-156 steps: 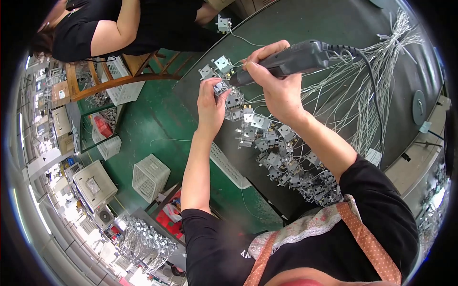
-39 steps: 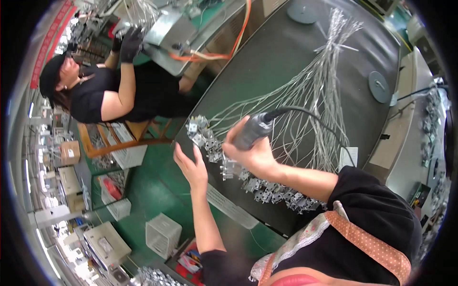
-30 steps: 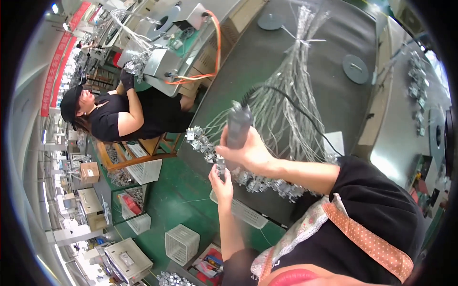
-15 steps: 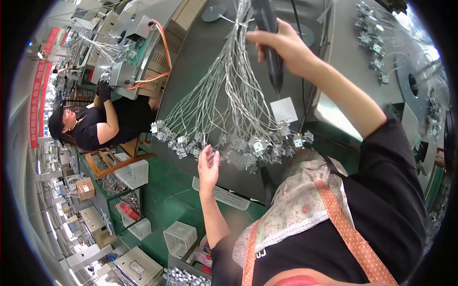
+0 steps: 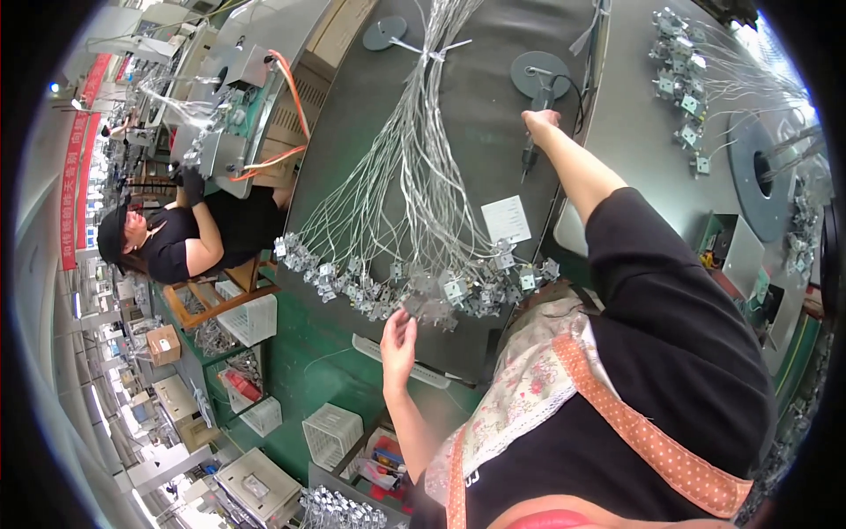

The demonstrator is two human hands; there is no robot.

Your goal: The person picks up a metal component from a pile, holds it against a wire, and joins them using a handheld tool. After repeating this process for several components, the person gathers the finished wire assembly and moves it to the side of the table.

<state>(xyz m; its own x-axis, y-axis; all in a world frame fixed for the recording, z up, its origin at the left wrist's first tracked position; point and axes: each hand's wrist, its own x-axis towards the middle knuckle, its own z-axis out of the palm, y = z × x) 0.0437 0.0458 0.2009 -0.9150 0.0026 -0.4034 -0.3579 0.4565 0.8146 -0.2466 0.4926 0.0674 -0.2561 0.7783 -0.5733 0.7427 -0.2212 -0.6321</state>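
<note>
My right hand (image 5: pixel 543 123) is reached out to the far right side of the dark table and is closed around a black electric screwdriver (image 5: pixel 529 159), its tip pointing back toward me. A large bundle of grey wires (image 5: pixel 421 132), tied near its far end with a white tie (image 5: pixel 432 55), fans out toward me. Small square metal connector parts (image 5: pixel 423 291) on the wire ends lie heaped along the table's near edge. Beside that heap is my left hand (image 5: pixel 399 348), fingers stretched out and apart, apparently holding nothing. A white printed paper (image 5: pixel 506 219) lies right of the wires.
Round grey discs (image 5: pixel 385 33) stand on the table's far part, one (image 5: pixel 539 74) by the screwdriver. More wired parts (image 5: pixel 683 79) lie on the right-hand bench. At left, a co-worker (image 5: pixel 181 234) sits at another bench. White baskets (image 5: pixel 333 436) stand on the green floor.
My right hand has carried the screwdriver away from above the wires, outward to the right near a disc. My left hand has shifted slightly right and toward me.
</note>
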